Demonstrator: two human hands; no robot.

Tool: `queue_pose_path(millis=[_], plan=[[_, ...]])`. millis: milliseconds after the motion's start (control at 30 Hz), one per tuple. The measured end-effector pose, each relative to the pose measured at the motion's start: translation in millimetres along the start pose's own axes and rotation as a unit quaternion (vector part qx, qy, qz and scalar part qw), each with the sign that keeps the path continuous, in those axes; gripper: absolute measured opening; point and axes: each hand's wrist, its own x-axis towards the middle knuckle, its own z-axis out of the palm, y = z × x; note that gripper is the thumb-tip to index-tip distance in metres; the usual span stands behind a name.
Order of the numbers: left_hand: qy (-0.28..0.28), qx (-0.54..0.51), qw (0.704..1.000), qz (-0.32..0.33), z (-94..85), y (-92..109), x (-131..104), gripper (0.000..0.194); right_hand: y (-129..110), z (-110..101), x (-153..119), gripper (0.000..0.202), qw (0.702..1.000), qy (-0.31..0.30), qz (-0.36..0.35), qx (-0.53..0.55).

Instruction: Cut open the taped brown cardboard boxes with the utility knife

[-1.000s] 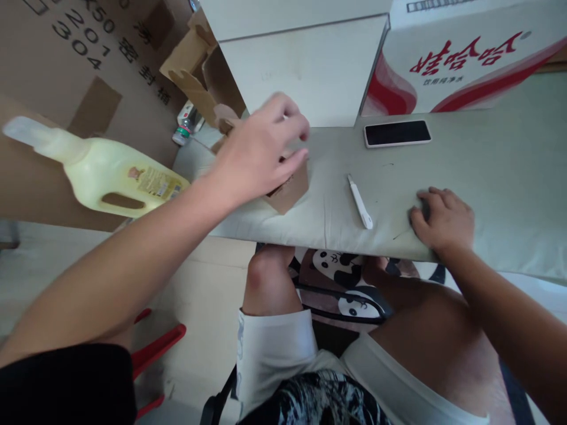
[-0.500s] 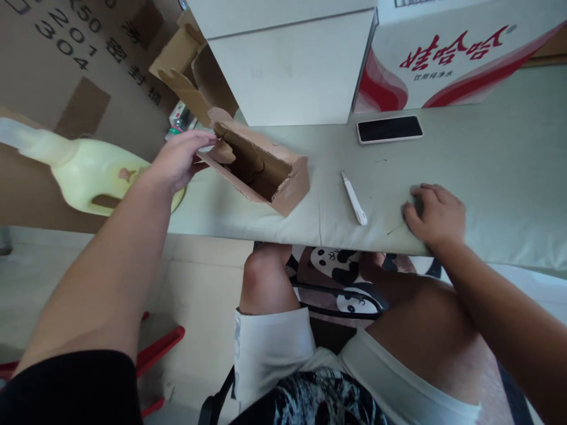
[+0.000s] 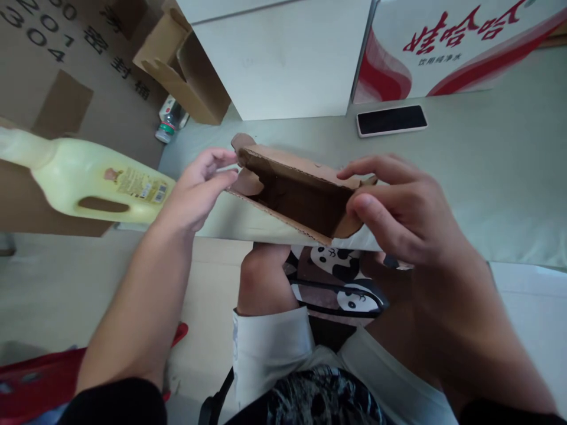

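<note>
A small brown cardboard box is held between both my hands above the table's front part, its open top facing me and showing a bare interior. The fingers and thumb of my left hand grip its left end by the torn flap. At the opposite end, my right hand pinches the right flap between thumb and fingers. The white utility knife seen earlier is hidden now behind the box or my right hand.
A phone lies on the table. Behind stand a white box, a red-and-white carton and another open brown box. To the left are a small bottle, a yellow jug and a large carton.
My right hand has left the tabletop and taken hold of the box's right end. The box has moved right and lifted towards me, with my left hand still on it.
</note>
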Motion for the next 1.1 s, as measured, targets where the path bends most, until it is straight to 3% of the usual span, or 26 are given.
queue_pose_path(millis=[133, 333, 467, 567, 667, 867, 967, 1100], plan=[[-0.025, -0.096, 0.994, 0.053, 1.6, -16, 12, 0.055, 11, 8, -16, 0.048, 0.995, 0.018, 0.075, -0.068], [0.007, -0.159, 0.983, 0.092, 15.6, -27, 21, 0.047, 18, 10, -19, 0.042, 0.988, 0.037, 0.137, -0.055], [-0.013, -0.162, 0.984, 0.073, 18.4, -28, 15, 0.046, 19, 10, -22, 0.052, 0.983, 0.055, 0.167, -0.049], [-0.041, -0.139, 0.988, 0.061, 20.7, -32, 6, 0.050, 16, 11, -24, 0.053, 0.985, 0.049, 0.167, 0.006], [-0.054, -0.095, 0.991, 0.082, 21.9, -39, 0, 0.060, 15, 16, -27, 0.053, 0.978, 0.086, 0.165, 0.094], [-0.036, -0.061, 0.991, 0.109, 19.4, -53, 2, 0.080, 29, 23, -34, 0.054, 0.962, 0.128, 0.167, 0.177], [-0.023, -0.061, 0.993, 0.103, 22.1, -52, 5, 0.076, 39, 19, -39, 0.053, 0.955, 0.120, 0.172, 0.211], [-0.011, -0.078, 0.991, 0.111, 26.9, -49, 7, 0.057, 41, 13, -43, 0.054, 0.953, 0.114, 0.158, 0.232]])
